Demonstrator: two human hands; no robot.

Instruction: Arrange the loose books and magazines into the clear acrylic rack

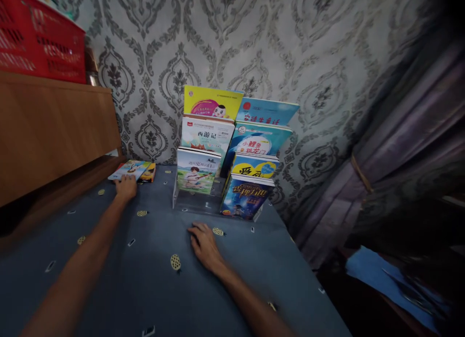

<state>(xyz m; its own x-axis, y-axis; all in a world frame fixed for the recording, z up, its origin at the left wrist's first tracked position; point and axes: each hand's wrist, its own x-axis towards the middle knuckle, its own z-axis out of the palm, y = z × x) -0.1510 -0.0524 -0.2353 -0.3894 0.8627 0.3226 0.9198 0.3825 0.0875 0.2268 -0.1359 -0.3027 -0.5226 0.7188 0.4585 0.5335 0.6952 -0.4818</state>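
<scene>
My left hand (126, 187) reaches to the far left of the blue patterned tablecloth (152, 279) and rests on the near edge of a small stack of books (132, 170) lying flat there; its fingers curl at the top book's edge. My right hand (204, 245) lies flat, fingers spread, on the cloth just in front of a clear tiered book stand (196, 204). The stand holds several children's books upright in two columns, such as a green-cover book (197, 171) at front left and a dark blue one (244, 197) at front right.
A wooden cabinet (51, 129) runs along the left, with a red plastic crate (39, 39) on top. Patterned wallpaper backs the table. Dark curtains (399, 148) hang at the right, and a blue sheet (385, 279) lies below the table's right edge.
</scene>
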